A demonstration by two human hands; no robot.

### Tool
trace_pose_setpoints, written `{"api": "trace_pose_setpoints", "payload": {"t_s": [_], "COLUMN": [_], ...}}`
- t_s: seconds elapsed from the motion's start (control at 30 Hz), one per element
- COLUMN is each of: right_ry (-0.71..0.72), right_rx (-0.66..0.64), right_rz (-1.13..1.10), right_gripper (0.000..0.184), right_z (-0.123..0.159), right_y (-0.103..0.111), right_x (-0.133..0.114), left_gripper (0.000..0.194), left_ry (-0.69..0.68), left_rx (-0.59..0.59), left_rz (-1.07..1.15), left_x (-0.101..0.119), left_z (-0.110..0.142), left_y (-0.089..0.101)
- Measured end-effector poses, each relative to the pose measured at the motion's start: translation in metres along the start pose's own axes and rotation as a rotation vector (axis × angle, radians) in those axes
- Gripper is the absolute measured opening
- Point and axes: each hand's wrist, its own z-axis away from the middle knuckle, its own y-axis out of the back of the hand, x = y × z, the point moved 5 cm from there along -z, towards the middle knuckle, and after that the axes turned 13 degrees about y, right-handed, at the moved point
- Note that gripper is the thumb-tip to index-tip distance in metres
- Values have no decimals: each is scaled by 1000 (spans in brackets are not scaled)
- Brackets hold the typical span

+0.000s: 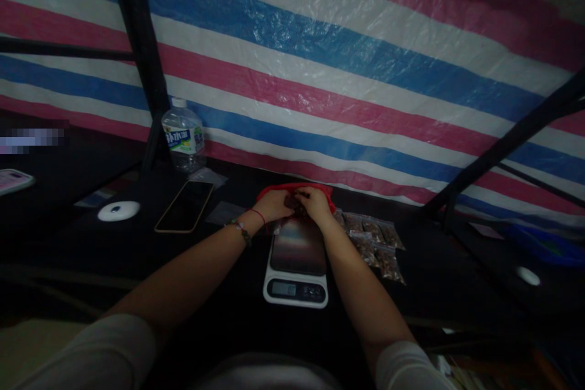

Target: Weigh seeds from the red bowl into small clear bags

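My left hand (273, 205) and my right hand (315, 203) meet at the mouth of a red bag (292, 189) at the far side of a dark table. Both hands are closed, fingers pinched together on a small dark thing between them that I cannot make out. My left wrist wears a red string and a bead bracelet. Just below the hands lies a white digital kitchen scale (297, 265) with a dark platform; nothing lies on it.
Several small clear packets of brown bits (375, 242) lie right of the scale. A phone (185, 206), an empty clear packet (225, 213), a white round disc (118, 211) and a water bottle (183, 136) stand to the left. A striped tarp (347, 61) hangs behind.
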Motion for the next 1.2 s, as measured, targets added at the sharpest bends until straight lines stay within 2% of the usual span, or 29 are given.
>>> {"api": "trace_pose_setpoints", "payload": {"t_s": [0.07,0.2,0.43,0.57,0.67,0.73,0.8,0.87,0.93,1.03,1.2], "right_ry": [27,86,98,193,201,155,98,55,38,59,81], "right_rx": [18,-36,-10,12,8,-48,-169,-308,-400,-446,-449], "right_rz": [-31,-83,-132,-125,-9,98,180,200,177,150,179], "right_gripper": [22,26,32,30,33,37,35,30,34,40,28], "right_z": [0,1,2,0,0,1,5,11,16,17,12], "right_y": [-2,-8,-7,-4,0,1,-1,-7,-14,-20,-23], "right_x": [-4,-10,-10,-15,-15,-11,-5,2,6,10,11], "left_gripper": [9,16,18,19,27,32,35,35,34,33,31], "left_ry": [20,73,59,83,162,207,220,213,212,211,223], "left_rx": [-3,21,104,57,34,38,45,58,64,60,77], "left_rz": [-30,-132,-75,-132,-171,-187,-198,-198,-196,-195,-206], "left_x": [-2,-8,-13,-11,-13,-15,-17,-17,-17,-18,-17], "left_z": [-2,-7,-7,-6,-5,-5,-4,-3,-3,-3,-3], "left_y": [-3,-7,-8,-9,-8,-7,-6,-5,-5,-4,-4]}}
